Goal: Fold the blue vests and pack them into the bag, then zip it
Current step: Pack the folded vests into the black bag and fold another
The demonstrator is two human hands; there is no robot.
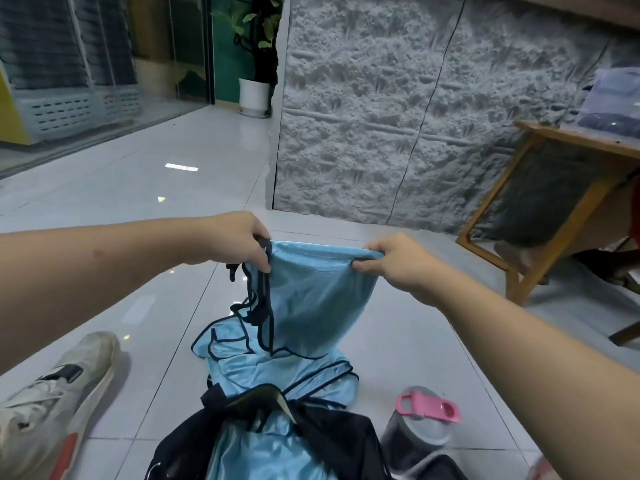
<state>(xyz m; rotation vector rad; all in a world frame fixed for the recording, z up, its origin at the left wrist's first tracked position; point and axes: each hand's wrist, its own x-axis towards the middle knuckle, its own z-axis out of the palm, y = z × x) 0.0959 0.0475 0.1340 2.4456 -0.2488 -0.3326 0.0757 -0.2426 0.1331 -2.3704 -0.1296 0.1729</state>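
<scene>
At far left a shoe (52,403) is seen resting on the tiled floor (145,188), apart from the work. The left hand (239,242) is held out at chest height, its fingers curled round one top corner of a blue vest (311,292), where the dark trim and straps are gathered; the bunching is presumably kept in the pinch so that the loose straps do not splay. The vest is hung between the two hands, its top edge drawn roughly level and its lower part draped down onto a second vest (277,368) lying crumpled on the floor; it is judged to be held up this way so that it can be straightened before a fold is made. Just below, nearer the camera, the dark bag (346,441) is lying open, with blue fabric already inside its mouth, so part of the packing seems done and the zip is not yet closed. The right hand (398,261) is clamped on the opposite top corner, the cloth pinched between thumb and fingers. Beside the bag, a bottle (415,431) with a pink lid is standing, and a wooden table (554,136) is seen at far right.
</scene>
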